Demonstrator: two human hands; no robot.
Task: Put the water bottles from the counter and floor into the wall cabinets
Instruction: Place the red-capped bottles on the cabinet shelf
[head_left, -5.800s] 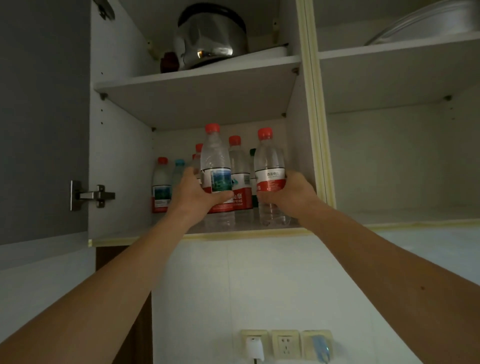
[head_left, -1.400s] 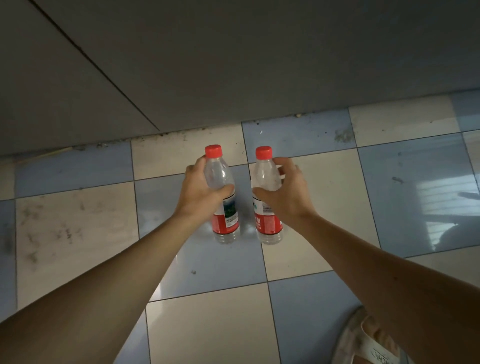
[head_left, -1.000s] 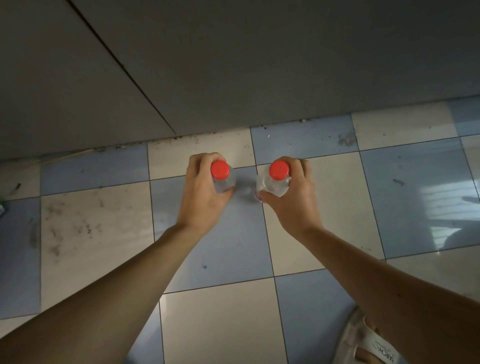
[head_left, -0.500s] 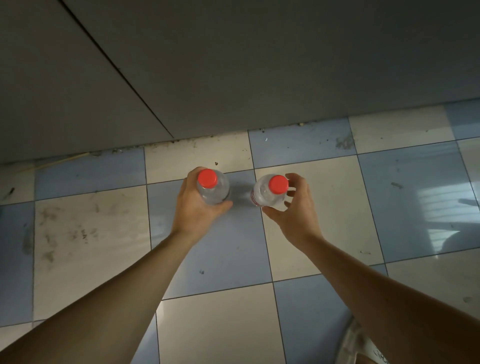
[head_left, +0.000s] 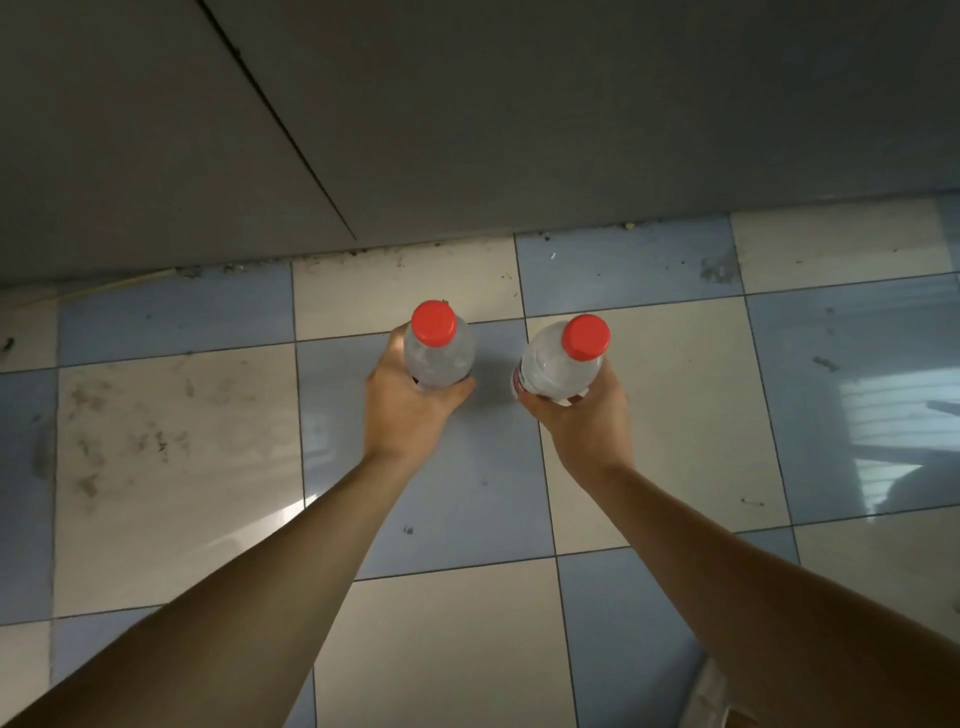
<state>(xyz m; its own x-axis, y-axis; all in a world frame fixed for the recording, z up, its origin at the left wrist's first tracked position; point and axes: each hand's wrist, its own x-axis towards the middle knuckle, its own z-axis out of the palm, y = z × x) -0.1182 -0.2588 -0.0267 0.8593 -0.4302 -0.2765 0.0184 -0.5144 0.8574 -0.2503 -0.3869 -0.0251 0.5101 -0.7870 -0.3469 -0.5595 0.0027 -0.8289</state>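
Head view, looking down at a blue and cream tiled floor, grey cabinet fronts across the top of the frame. Left of centre, left hand wraps its fingers round a clear red-capped water bottle, cap pointing up at the camera, held over a blue tile. Just right of centre, right hand grips a second red-capped bottle, tilted slightly right, the two bottles near but apart.

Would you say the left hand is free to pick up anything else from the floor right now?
Probably not: the left hand already grips a red-capped bottle.
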